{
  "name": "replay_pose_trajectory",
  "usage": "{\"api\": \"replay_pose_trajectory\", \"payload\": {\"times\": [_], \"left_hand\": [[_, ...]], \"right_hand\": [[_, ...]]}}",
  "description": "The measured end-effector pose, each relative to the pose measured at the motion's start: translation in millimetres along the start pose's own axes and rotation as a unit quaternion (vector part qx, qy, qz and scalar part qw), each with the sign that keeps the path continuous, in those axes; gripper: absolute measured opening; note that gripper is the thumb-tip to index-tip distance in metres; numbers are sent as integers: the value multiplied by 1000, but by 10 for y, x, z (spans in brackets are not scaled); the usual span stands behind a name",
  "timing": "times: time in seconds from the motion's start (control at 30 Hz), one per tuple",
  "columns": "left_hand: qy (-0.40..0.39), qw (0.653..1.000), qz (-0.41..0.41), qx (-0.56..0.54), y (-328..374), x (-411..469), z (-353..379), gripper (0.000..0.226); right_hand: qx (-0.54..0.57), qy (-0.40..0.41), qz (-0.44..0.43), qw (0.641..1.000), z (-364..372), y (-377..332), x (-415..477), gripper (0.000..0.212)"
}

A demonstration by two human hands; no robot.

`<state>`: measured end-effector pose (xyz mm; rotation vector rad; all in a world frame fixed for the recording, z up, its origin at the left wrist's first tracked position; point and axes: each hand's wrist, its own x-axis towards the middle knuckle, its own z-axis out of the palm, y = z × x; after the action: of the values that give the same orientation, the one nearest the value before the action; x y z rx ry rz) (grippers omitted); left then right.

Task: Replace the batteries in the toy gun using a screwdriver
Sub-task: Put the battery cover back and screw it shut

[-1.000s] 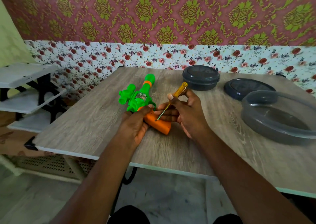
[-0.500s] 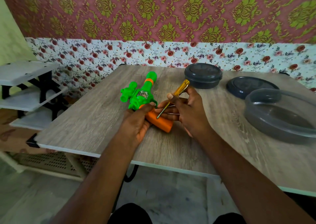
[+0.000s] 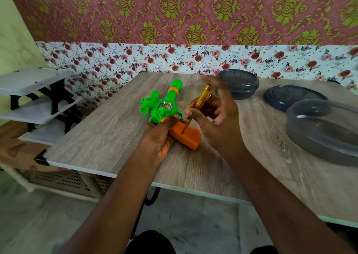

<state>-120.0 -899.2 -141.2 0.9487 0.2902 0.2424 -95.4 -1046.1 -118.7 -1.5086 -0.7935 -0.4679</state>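
Note:
A green toy gun (image 3: 164, 102) with an orange grip lies on the wooden table (image 3: 108, 137), barrel pointing away. My left hand (image 3: 158, 137) grips it where the green body meets the orange grip. A screwdriver (image 3: 201, 99) with a yellow see-through handle leans over the gun, and its metal tip rests on the orange grip. My right hand (image 3: 215, 122) pinches the screwdriver low on the handle between thumb and forefinger, while its other fingers are spread and blurred.
A closed dark round container (image 3: 237, 83) stands at the back of the table. To the right lie a dark lid (image 3: 290, 96) and a large grey translucent bowl (image 3: 325, 131). A white shelf rack (image 3: 33, 98) stands left of the table.
The right hand's fingers have lifted off the screwdriver handle and spread out, blurred by motion. The screwdriver stands a little steeper. The left hand and the gun have stayed put.

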Motion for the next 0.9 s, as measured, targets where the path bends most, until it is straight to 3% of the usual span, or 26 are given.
{"api": "replay_pose_trajectory", "payload": {"times": [0.1,0.2,0.33,0.43,0.53,0.63,0.9], "left_hand": [[-3,1000,0,5,6,-24,15,33],[8,1000,3,4,14,-36,19,37],[22,1000,-5,5,2,-17,13,45],[12,1000,3,6,-2,-14,2,36],[-1,1000,11,17,-10,3,-14,24],[-10,1000,9,14,-26,20,-26,23],[-25,999,22,17,-10,-43,1,21]], "right_hand": [[-33,-17,-38,999,11,-53,-23,52],[42,-19,-28,999,-3,-71,8,40],[64,-8,-22,998,-53,-78,86,39],[-8,-6,-71,997,-29,-99,142,40],[-11,-35,-101,994,-3,-105,215,30],[29,-55,-81,995,-43,-91,292,28],[-21,-62,-118,991,-32,-204,308,23]]}}
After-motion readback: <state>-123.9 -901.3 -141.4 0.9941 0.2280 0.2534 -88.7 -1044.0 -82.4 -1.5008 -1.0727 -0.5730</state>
